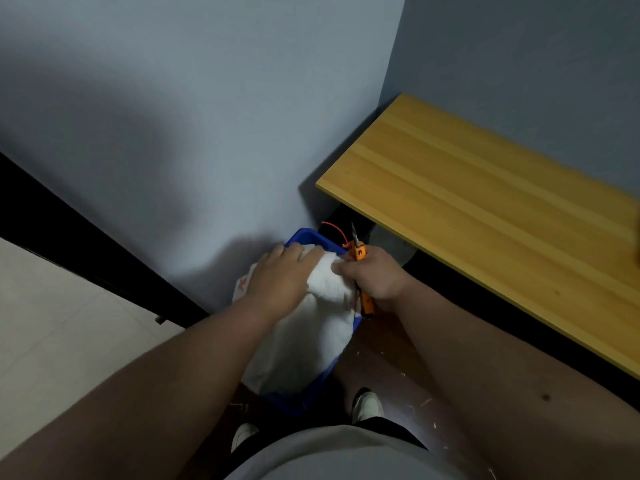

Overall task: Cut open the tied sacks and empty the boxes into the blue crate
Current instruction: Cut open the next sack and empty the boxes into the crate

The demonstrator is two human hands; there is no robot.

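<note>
A white sack (304,337) with red print lies in the blue crate (304,237) on the floor against the wall. My left hand (280,275) grips the sack's upper end. My right hand (374,278) pinches the same end from the right and also holds orange-handled cutters (360,252), blades pointing up. A red tie (334,228) curls up beside the cutters. The sack hides most of the crate's inside, and no boxes are visible.
A yellow wooden tabletop (485,209) juts out on the right, above the crate. A grey wall stands right behind the crate. A dark strip (69,244) runs diagonally at left. My shoes (367,405) stand on the brown floor, strewn with small scraps.
</note>
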